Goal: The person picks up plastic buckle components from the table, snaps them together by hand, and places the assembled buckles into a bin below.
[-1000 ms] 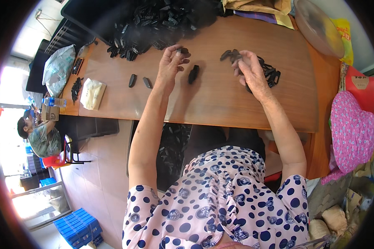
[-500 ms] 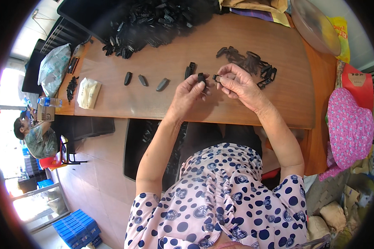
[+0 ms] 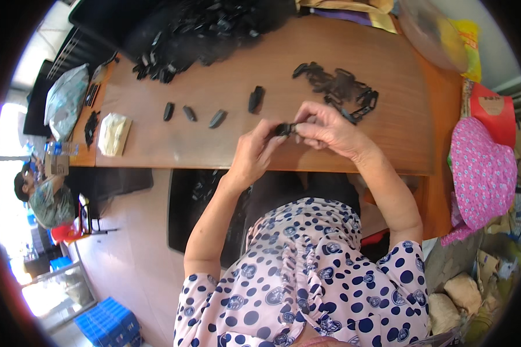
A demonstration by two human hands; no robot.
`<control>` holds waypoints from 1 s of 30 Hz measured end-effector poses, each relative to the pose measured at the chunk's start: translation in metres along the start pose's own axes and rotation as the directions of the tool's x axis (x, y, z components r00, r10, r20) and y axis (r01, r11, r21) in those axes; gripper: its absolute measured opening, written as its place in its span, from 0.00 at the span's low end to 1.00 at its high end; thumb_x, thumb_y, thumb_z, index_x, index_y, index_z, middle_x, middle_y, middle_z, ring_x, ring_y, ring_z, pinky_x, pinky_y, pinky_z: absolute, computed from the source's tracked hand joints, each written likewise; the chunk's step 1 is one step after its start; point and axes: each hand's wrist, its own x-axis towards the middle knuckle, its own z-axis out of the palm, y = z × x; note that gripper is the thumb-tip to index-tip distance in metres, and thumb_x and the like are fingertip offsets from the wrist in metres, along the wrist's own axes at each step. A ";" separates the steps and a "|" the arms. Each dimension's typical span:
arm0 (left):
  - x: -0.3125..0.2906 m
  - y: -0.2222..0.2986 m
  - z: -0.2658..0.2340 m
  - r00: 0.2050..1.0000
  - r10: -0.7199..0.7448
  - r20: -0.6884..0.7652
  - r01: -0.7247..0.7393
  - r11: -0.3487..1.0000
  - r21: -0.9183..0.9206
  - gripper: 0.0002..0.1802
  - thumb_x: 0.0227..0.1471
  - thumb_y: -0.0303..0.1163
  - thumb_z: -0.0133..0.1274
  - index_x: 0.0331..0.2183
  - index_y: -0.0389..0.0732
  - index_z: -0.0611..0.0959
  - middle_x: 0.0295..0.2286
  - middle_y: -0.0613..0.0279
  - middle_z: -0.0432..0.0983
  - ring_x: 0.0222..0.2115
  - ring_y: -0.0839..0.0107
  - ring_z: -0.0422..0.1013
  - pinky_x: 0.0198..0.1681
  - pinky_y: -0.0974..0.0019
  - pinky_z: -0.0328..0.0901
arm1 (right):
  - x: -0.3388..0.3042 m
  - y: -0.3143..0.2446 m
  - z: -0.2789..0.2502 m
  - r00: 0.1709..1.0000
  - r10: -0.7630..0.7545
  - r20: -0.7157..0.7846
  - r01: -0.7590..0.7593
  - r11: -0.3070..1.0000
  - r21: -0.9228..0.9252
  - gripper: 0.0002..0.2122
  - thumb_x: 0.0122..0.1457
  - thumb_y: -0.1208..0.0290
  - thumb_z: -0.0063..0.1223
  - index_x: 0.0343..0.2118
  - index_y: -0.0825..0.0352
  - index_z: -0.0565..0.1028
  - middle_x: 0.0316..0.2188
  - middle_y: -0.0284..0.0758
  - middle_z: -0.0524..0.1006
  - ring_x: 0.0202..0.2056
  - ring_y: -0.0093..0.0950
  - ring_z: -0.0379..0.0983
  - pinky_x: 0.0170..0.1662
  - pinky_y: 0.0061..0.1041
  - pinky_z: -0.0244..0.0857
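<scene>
Above the table's near edge, my left hand pinches a small black plastic part. Closed at that part's right end is my right hand, its fingertips on a small dark piece that is mostly hidden. Both hands meet there, so where one piece ends and the other begins cannot be made out. Beyond my left hand lies a black oblong casing. Three smaller oval casings, one black and two greyer, are spaced out to its left. Loose black frame-like pieces lie scattered beyond my right hand.
A large heap of black parts covers the far left of the wooden table. A cream packet stands at left. A pink flowered cloth item hangs at right. Another person sits far left.
My right hand has come left and down, bringing its small piece against the part in my left hand. The oblong casing beyond is now fully in sight. The whole view has shifted slightly.
</scene>
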 end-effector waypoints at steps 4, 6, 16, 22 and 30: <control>-0.011 0.003 0.001 0.999 -0.012 -0.043 0.016 0.995 0.100 0.11 0.51 0.24 0.54 0.39 0.35 0.76 0.27 0.52 0.75 0.27 0.64 0.74 0.32 0.67 0.66 | 0.002 0.006 -0.002 0.995 0.077 0.059 -0.077 0.997 -0.004 0.06 0.59 0.71 0.53 0.33 0.65 0.69 0.23 0.30 0.72 0.20 0.12 0.59 0.19 0.11 0.48; -0.017 -0.001 0.001 0.999 0.006 -0.053 -0.002 0.996 0.088 0.10 0.51 0.24 0.53 0.38 0.35 0.76 0.26 0.53 0.76 0.26 0.66 0.73 0.31 0.68 0.66 | 0.002 0.005 0.004 0.991 0.106 0.082 -0.109 0.993 0.036 0.06 0.58 0.71 0.55 0.32 0.65 0.69 0.22 0.30 0.72 0.17 0.12 0.57 0.18 0.11 0.46; -0.019 0.030 -0.007 0.995 0.069 0.066 -0.086 0.946 0.313 0.09 0.49 0.23 0.54 0.36 0.37 0.76 0.22 0.52 0.73 0.22 0.55 0.71 0.26 0.62 0.65 | -0.002 0.002 0.003 0.974 0.208 0.084 -0.193 0.968 -0.159 0.07 0.58 0.71 0.55 0.29 0.65 0.68 0.20 0.30 0.71 0.19 0.14 0.62 0.17 0.11 0.49; -0.022 0.023 0.002 0.975 -0.206 -0.088 0.204 0.979 -0.025 0.09 0.51 0.27 0.55 0.36 0.35 0.79 0.20 0.60 0.74 0.24 0.68 0.74 0.30 0.68 0.67 | 0.003 0.029 0.005 0.910 0.356 0.211 -0.409 0.853 0.324 0.11 0.58 0.67 0.56 0.35 0.64 0.67 0.27 0.33 0.72 0.23 0.19 0.69 0.17 0.13 0.56; -0.026 0.003 0.016 0.861 -0.468 0.198 0.351 0.266 -0.898 0.26 0.50 0.39 0.59 0.48 0.38 0.74 0.35 0.65 0.73 0.23 0.83 0.67 0.22 0.77 0.68 | 0.005 0.029 0.025 0.929 0.204 0.308 -0.305 0.895 0.326 0.19 0.65 0.57 0.39 0.49 0.67 0.63 0.35 0.35 0.72 0.34 0.26 0.72 0.26 0.17 0.64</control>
